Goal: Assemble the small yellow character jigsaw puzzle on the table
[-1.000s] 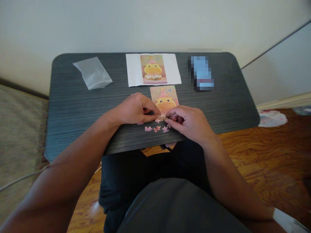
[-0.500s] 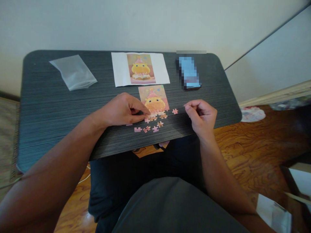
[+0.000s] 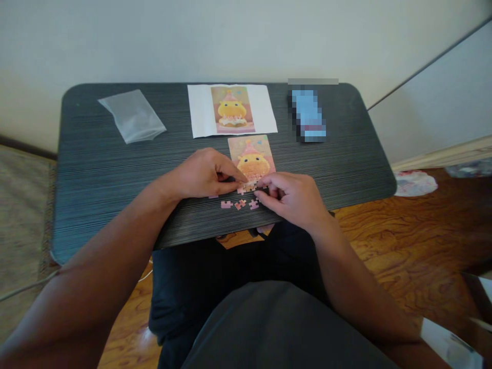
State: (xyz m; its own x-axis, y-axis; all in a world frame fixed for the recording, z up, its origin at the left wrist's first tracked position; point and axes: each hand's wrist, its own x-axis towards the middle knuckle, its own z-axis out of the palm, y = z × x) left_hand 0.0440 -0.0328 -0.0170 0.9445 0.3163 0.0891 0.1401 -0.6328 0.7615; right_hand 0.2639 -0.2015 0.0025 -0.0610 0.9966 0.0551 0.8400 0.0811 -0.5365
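Observation:
A partly built jigsaw puzzle (image 3: 251,160) showing a yellow character with a pink hat lies on the dark table (image 3: 96,164). My left hand (image 3: 203,174) rests at the puzzle's lower left edge, fingers pinched against it. My right hand (image 3: 294,197) is at the lower right edge, fingertips pinched on a small puzzle piece that I can barely make out. Loose pink pieces (image 3: 239,204) lie on the table just below the puzzle, between my hands.
A printed reference picture (image 3: 231,109) lies behind the puzzle. A clear plastic bag (image 3: 132,115) is at the back left. A blurred blue phone-like object (image 3: 308,115) sits at the back right. Wooden floor lies to the right, carpet to the left.
My right hand had moved out to the right of the puzzle, and it has come back to the puzzle's lower right edge. The left hand has stayed at the puzzle.

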